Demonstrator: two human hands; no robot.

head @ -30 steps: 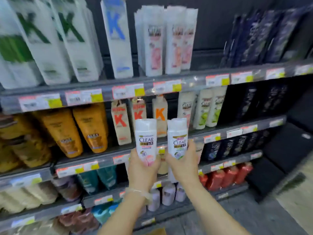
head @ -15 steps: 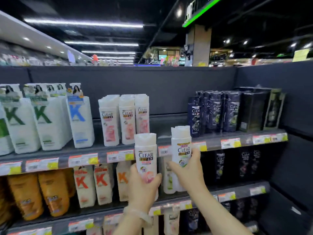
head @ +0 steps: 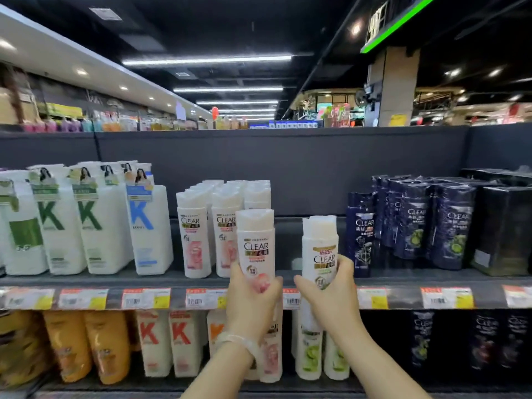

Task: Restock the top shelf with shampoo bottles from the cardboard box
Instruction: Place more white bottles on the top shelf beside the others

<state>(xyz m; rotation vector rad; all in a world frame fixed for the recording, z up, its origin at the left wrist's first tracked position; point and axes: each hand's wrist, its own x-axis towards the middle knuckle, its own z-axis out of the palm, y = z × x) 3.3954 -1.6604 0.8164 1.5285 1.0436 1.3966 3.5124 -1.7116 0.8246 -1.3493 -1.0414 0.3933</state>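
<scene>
My left hand [head: 252,300] grips a white CLEAR shampoo bottle with a pink label [head: 255,243], held upright in front of the top shelf [head: 403,279]. My right hand [head: 331,295] grips a second white CLEAR bottle with a gold and green label [head: 321,249], upright at the shelf's front edge. Both bottles stand level with the row of white CLEAR bottles [head: 195,234] on the top shelf. A bare gap of shelf lies behind the right bottle, between the white row and the dark blue CLEAR bottles [head: 359,231]. The cardboard box is out of view.
White K-marked refill packs [head: 92,223] fill the shelf's left side; black boxes [head: 503,228] stand at the far right. Price tags [head: 144,298] line the shelf edge. The shelf below holds orange bottles [head: 69,344], K cartons and more white bottles [head: 308,355].
The view has tilted up from the lower shelves to the top shelf. Both hands have raised their bottles to the top shelf's front edge, and the bottles have spread slightly apart.
</scene>
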